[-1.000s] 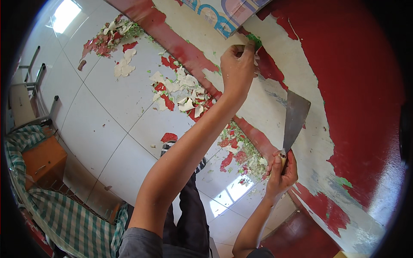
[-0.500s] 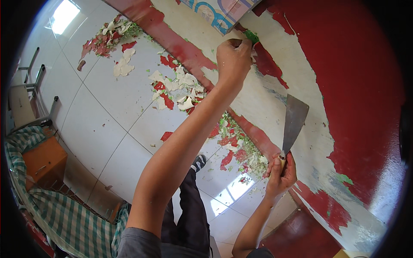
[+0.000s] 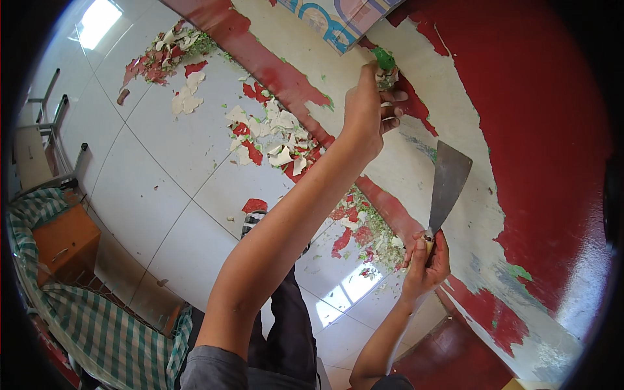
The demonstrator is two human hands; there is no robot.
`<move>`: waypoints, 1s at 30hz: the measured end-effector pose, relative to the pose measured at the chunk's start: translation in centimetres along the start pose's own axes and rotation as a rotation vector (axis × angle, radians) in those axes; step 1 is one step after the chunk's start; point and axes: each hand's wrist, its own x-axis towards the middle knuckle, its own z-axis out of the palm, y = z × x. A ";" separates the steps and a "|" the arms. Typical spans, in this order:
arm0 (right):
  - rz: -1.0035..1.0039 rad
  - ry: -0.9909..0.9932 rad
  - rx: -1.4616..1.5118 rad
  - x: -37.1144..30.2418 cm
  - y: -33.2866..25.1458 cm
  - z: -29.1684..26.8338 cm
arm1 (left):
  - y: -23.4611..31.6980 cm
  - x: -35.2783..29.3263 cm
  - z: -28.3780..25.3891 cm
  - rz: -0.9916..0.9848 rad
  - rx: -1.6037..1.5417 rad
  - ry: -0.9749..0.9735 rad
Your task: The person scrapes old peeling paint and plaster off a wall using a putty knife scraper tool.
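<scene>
In my right hand point(image 3: 426, 266) is a paint scraper point(image 3: 450, 185), its broad grey blade pointing away from me and the fingers wrapped around its pale handle. My left hand point(image 3: 372, 107) reaches across to the wall just below a cardboard box. Between its thumb and fingers is a peeled paint flake point(image 3: 385, 60), green on the side that shows, with pale crumbs under it. Behind that hand the wall point(image 3: 364, 153) is stripped to a cream layer. Red paint point(image 3: 539, 130) still covers its right side, with ragged edges.
The printed box point(image 3: 348, 23) stands at the top. Paint chips in red, cream and green point(image 3: 276, 130) lie along the wall's foot on the white tiles point(image 3: 156, 162). At left are a checked cloth point(image 3: 110, 318), an orange cabinet point(image 3: 68, 244) and metal legs point(image 3: 62, 117).
My left hand has turned, its fingers opening out so that the green flake shows more. My foot has stepped forward and left. The scraper has barely shifted.
</scene>
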 end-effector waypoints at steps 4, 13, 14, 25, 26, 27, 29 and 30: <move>0.033 -0.015 -0.024 -0.4 0.0 0.1 | -0.1 0.6 -0.8 0.029 0.044 -0.099; 0.012 -0.007 0.008 -0.6 0.4 0.0 | -0.2 1.1 -1.3 0.006 -0.120 -0.262; 0.013 -0.002 0.004 -0.6 0.3 -0.1 | -0.2 1.3 -1.3 0.014 -0.109 -0.256; -0.005 0.004 0.008 -0.5 0.0 -0.3 | -2.3 -0.2 -1.0 0.001 -0.323 -0.276; -0.011 0.008 0.021 -0.5 0.2 -0.3 | -2.2 -0.5 -1.0 0.024 -0.303 -0.266; -0.012 0.012 0.016 -0.5 0.3 -0.4 | -2.0 -0.7 -0.8 0.019 -0.306 -0.270; 0.013 0.013 0.011 -0.5 0.4 -0.6 | -1.3 -0.6 -0.6 -0.027 -0.126 -0.196; 0.013 0.015 0.009 -0.5 0.4 -0.6 | -1.0 -0.2 -0.9 -0.045 -0.128 -0.256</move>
